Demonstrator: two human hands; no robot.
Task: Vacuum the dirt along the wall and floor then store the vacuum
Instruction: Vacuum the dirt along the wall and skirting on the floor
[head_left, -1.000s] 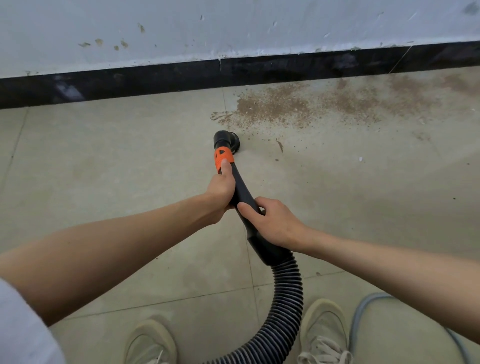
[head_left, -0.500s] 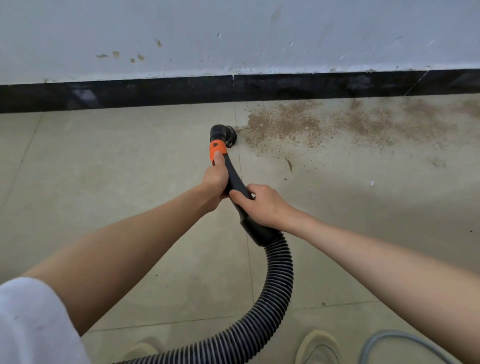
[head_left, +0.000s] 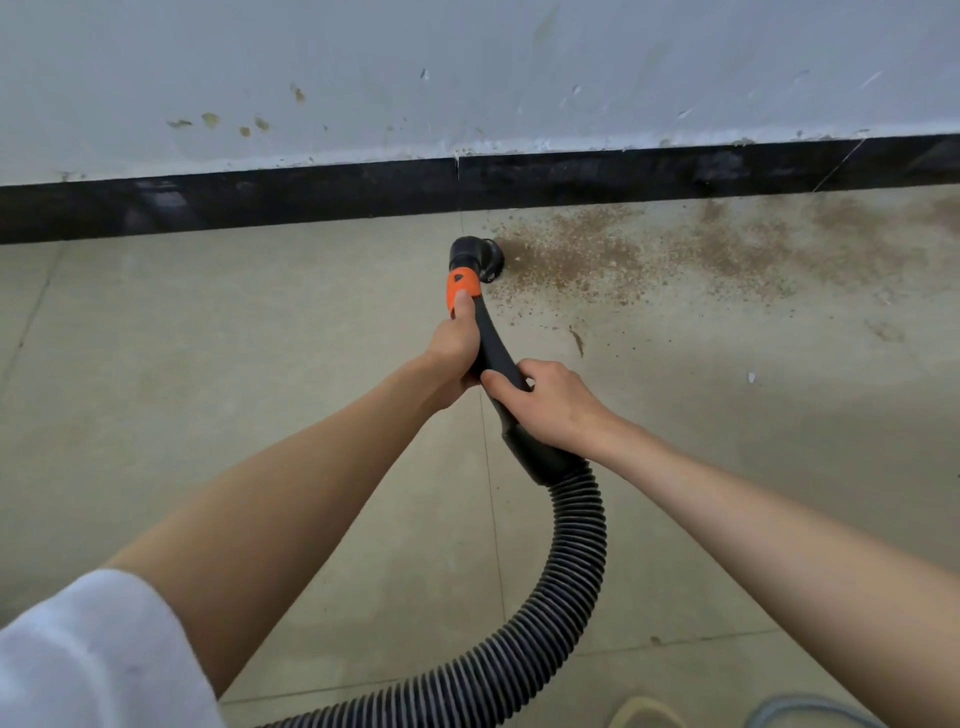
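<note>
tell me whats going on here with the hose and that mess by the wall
A person is vacuuming a tiled floor along a wall. The left hand grips the black wand near its orange collar, and the right hand grips it lower down, above the ribbed hose. The nozzle sits on the floor at the left edge of a brown patch of dirt lying below the black baseboard. Most of that dirt is not yet picked up.

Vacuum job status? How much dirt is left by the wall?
Done: floor left of the nozzle looks clean. In hand: left hand and right hand grip the wand, nozzle at the dirt patch edge. Left: the patch rightward along the baseboard, then storing.
</note>
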